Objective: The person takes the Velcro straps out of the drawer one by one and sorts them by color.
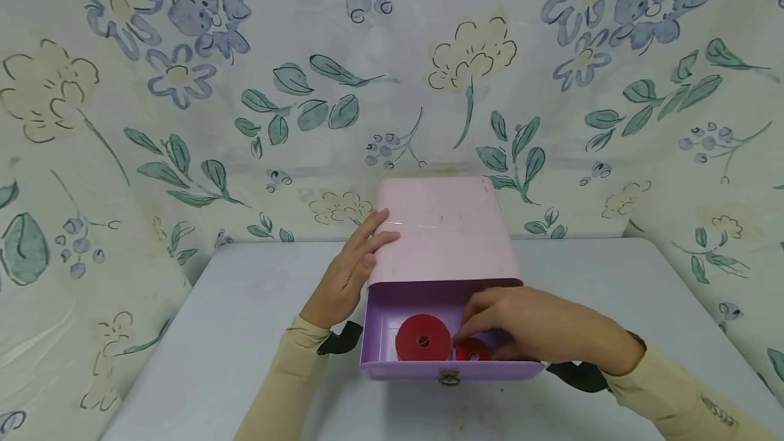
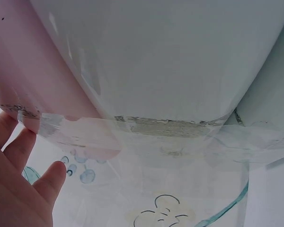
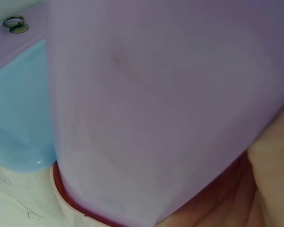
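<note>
A pink box (image 1: 444, 230) stands on the table with its purple drawer (image 1: 382, 318) pulled out at the front. In the drawer are a large red disc (image 1: 410, 339) with a centre hole and, to its right, a small red ring (image 1: 465, 346). My left hand (image 1: 346, 274) rests against the box's left side with its fingers extended; the left wrist view shows its fingertips at the pink wall. My right hand (image 1: 520, 322) reaches into the drawer, fingers and thumb curled about the small ring. The right wrist view hides that grip behind the purple drawer wall (image 3: 156, 104).
A small metal ring pull (image 1: 449, 378) sits on the drawer front. The white table (image 1: 257, 305) extends to both sides. Behind it hangs a flower-printed sheet (image 1: 392, 87), close to the box's back. A light blue surface (image 3: 23, 113) shows in the right wrist view.
</note>
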Demonstrator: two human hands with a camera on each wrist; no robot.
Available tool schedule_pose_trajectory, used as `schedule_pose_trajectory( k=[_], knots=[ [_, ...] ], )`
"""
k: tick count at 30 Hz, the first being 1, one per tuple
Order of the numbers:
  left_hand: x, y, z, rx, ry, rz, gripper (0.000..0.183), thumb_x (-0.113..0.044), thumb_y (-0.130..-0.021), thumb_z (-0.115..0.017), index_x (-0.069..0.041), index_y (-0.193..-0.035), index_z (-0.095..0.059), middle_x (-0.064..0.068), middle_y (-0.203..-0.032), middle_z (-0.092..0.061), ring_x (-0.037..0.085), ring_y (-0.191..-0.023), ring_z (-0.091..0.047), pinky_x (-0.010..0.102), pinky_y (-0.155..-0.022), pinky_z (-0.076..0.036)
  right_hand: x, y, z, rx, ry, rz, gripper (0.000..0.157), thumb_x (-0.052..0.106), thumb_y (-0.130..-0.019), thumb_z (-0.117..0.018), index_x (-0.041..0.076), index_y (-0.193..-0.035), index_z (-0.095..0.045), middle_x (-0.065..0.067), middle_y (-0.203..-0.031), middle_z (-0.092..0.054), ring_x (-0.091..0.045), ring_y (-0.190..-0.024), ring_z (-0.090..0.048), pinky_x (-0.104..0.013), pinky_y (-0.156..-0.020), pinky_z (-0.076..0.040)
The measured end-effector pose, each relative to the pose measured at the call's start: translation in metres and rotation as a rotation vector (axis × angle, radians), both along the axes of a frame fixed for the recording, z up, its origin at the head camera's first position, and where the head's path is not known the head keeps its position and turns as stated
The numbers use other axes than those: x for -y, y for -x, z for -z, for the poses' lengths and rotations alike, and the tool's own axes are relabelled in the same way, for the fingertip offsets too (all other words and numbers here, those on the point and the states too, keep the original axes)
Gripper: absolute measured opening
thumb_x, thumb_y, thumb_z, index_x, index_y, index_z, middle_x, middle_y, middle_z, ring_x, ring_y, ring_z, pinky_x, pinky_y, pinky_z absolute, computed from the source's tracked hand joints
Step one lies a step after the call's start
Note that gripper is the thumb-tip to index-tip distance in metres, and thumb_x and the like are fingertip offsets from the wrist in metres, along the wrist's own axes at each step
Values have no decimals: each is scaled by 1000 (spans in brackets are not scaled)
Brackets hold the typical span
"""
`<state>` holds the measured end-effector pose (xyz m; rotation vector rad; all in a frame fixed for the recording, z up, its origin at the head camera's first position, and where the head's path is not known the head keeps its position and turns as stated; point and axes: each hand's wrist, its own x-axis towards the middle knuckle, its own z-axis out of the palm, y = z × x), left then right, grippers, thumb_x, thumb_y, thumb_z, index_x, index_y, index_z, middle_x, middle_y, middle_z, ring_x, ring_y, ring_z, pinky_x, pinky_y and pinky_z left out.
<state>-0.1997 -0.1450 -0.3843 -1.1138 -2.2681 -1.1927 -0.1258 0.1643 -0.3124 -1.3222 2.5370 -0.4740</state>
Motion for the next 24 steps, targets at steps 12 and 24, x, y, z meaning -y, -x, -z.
schedule_pose_trajectory(
  k=[12, 24],
  knots=[
    [1, 1, 1, -4, -10, 12, 45, -35, -110, -32, -15, -145, -52, 1, -166, -25, 24, -154, -14, 44, -123, -15, -2, -1, 0, -8, 20, 38, 41, 16, -82, -85, 23, -121, -72, 14, -114, -67, -8, -106, -60, -31, -91, -56],
    [1, 1, 1, -10, -4, 8, 46, -36, -110, -32, -15, -145, -52, 1, -166, -24, 24, -154, -14, 45, -123, -16, -9, -5, -5, 21, 101, 138, 43, 21, -84, -83, 24, -124, -69, 10, -117, -66, -10, -105, -62, -30, -89, -57]
  ],
)
